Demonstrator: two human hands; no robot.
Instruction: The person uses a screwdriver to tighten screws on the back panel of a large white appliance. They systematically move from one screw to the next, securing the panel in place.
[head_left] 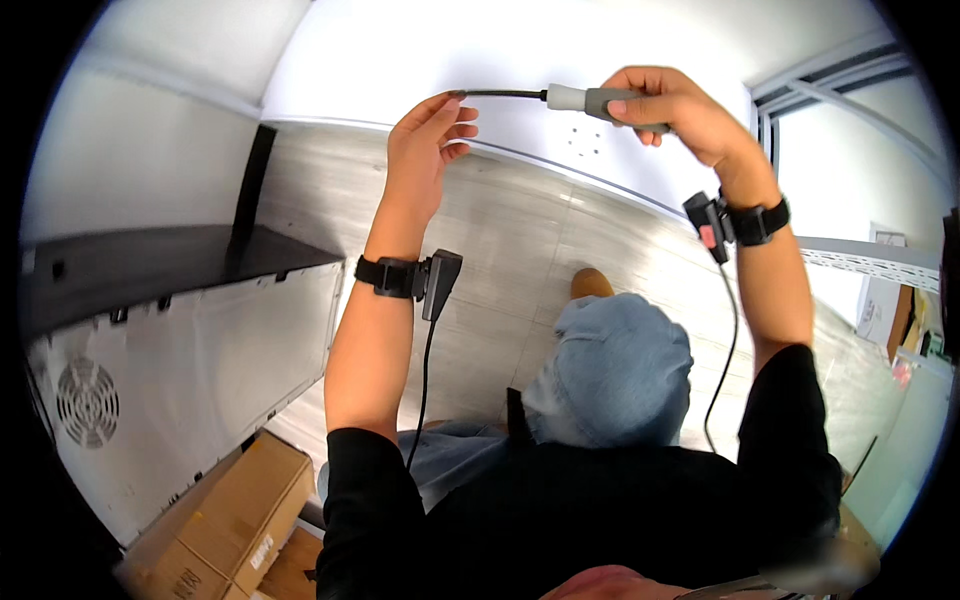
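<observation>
One screwdriver (566, 97), handle (603, 102) in right grip (688, 108)

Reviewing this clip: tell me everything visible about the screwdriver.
The screwdriver has a thin dark shaft, apparently metal, and a thick two-tone handle that looks like plastic or rubber: a pale grey front section, then a darker grey grip. It is held nearly level across the view above the white table, shaft pointing left. The right hand wraps the grip, partly covering it; the left hand pinches the shaft's far end, so the tip's shape can't be made out.
</observation>
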